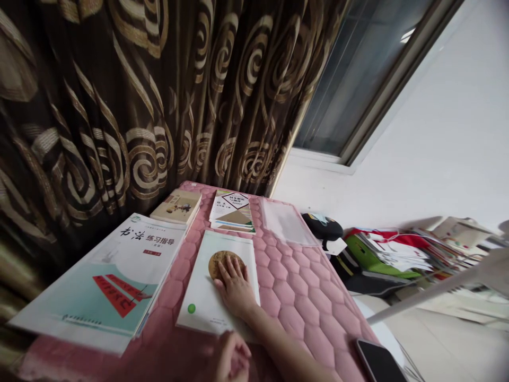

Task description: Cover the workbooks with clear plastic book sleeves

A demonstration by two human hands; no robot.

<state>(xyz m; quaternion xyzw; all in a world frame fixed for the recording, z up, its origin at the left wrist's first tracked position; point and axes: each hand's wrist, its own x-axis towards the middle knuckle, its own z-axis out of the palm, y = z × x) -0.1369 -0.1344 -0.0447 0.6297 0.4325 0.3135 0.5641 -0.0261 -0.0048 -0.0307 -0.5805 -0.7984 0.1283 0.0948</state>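
Observation:
My right hand (234, 286) lies flat on a pale book (202, 281), fingers spread over the brown round design on its cover. Low in the view, my left hand (233, 356) is loosely curled near the book's bottom edge, with nothing visible in it. To the left is a stack topped by a large white and teal calligraphy workbook (115, 281). Beyond it sits a stack of smaller tan books (177, 207). Behind the pale book, a few white and brown booklets (233, 212) are piled.
A pink quilted cover (302, 297) lies under the books. A clear plastic sleeve (288, 220) rests at the far right, and a phone (379, 361) at the near right edge. Patterned curtains (159, 106) hang behind. Papers and bags (389, 252) are heaped beyond the right edge.

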